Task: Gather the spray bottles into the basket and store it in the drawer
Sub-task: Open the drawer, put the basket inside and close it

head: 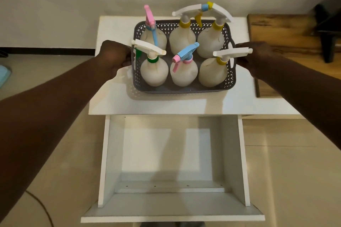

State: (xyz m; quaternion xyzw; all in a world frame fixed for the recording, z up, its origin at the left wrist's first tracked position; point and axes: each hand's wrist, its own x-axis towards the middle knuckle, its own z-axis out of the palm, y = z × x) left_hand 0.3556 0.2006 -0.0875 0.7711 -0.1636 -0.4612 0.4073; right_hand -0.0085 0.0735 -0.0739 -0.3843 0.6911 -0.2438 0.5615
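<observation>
A grey perforated basket [184,89] sits on the white cabinet top [114,97]. Several white spray bottles stand upright inside it in two rows, among them one with a green collar [154,71], one with a blue and pink trigger [183,72] and one with a yellow collar [212,73]. My left hand [114,57] grips the basket's left handle. My right hand [255,56] grips its right handle. Below the top, the white drawer [110,162] is pulled out towards me and holds nothing.
A wooden board [280,42] lies to the right of the cabinet top, with a dark object [330,29] standing on it. The wall runs close behind the cabinet. A thin cable [42,206] crosses the tiled floor at the lower left.
</observation>
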